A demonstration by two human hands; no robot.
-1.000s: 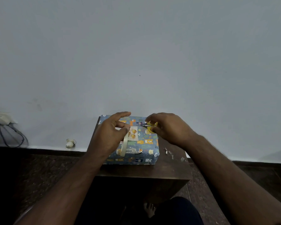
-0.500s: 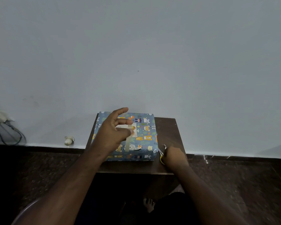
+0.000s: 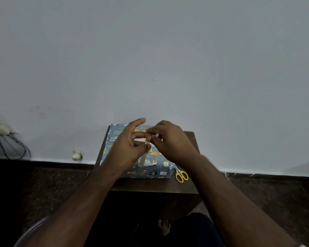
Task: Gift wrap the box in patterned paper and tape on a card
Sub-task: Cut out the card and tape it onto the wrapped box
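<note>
I judge I'm taping the card: at frame centre my left hand [image 3: 127, 148] and right hand [image 3: 169, 141] pinch a tape strip [image 3: 144, 157] above the wrapped box [image 3: 150, 172]. Next I must press it flat

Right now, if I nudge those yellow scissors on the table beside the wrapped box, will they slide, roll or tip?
The scissors lie flat on the table, so they will probably slide, not roll or tip. They look small and likely light. Their tips sit close to the wrapped box, so a leftward push could scuff the paper.
</note>
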